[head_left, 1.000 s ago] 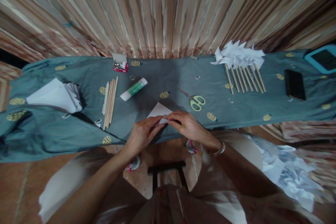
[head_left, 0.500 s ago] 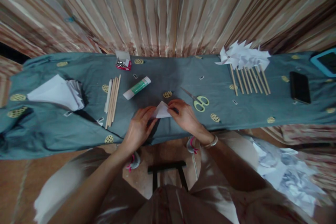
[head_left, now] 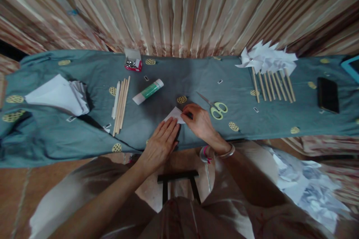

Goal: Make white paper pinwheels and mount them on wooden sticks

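A small folded white paper (head_left: 175, 113) lies on the cloth-covered table near its front edge. My left hand (head_left: 161, 142) rests flat on the paper's lower part, its fingers stretched out side by side. The paper's right corner is pinched between the thumb and forefinger of my right hand (head_left: 198, 120). Just right of that hand lie scissors (head_left: 214, 107) with pale green handles, their blades pointing up and left. A green and white glue stick (head_left: 148, 92) lies up and left of the paper.
Wooden sticks (head_left: 122, 106) and a pen (head_left: 116, 101) lie left of centre, near a paper stack (head_left: 57, 97). A red box (head_left: 133, 64) holds metal pieces. Paper pinwheels (head_left: 269, 59) and a black phone (head_left: 328, 95) lie right. Crumpled papers (head_left: 311, 186) are below the table.
My left hand has gone from gripping the paper's left side to lying flat over its lower part. My right hand still pinches the right corner. The view has shifted slightly.
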Demonstrator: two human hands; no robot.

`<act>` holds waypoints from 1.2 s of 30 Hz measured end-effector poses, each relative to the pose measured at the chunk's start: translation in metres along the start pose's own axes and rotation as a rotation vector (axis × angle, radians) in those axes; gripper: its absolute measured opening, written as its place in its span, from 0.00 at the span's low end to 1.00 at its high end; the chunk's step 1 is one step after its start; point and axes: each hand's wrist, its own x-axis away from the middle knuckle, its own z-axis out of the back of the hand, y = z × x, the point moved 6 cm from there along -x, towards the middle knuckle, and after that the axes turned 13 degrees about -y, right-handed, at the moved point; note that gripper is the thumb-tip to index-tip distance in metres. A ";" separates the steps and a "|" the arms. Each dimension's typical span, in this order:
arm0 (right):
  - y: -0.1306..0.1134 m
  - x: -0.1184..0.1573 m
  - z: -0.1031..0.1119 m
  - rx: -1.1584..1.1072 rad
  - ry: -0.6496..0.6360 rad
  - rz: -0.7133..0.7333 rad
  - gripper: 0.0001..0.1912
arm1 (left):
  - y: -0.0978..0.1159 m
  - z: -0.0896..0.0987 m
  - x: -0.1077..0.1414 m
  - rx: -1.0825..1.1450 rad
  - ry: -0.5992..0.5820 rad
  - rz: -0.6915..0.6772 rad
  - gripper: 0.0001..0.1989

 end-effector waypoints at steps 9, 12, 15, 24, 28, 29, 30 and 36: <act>0.003 -0.001 -0.003 0.022 0.013 -0.013 0.06 | 0.000 -0.001 -0.002 -0.013 -0.040 0.007 0.25; 0.003 -0.002 -0.002 0.016 0.019 -0.008 0.06 | -0.001 -0.002 -0.002 0.011 -0.052 0.017 0.27; 0.002 -0.002 0.000 0.020 0.031 -0.003 0.06 | -0.001 -0.002 -0.002 0.010 -0.042 0.007 0.27; 0.002 -0.002 -0.002 0.049 0.023 -0.015 0.06 | 0.000 -0.003 -0.002 0.021 -0.046 0.004 0.27; 0.002 -0.002 -0.002 0.057 0.010 -0.031 0.06 | 0.001 -0.003 -0.003 0.008 -0.068 -0.001 0.27; 0.002 -0.002 -0.002 0.057 0.006 -0.034 0.06 | 0.001 -0.003 -0.003 0.004 -0.072 0.001 0.27; 0.002 -0.002 -0.002 0.056 0.005 -0.035 0.06 | 0.000 -0.003 -0.002 0.002 -0.073 0.004 0.28; 0.004 -0.002 -0.002 0.052 0.026 -0.015 0.06 | 0.001 -0.005 -0.002 -0.002 -0.075 0.000 0.29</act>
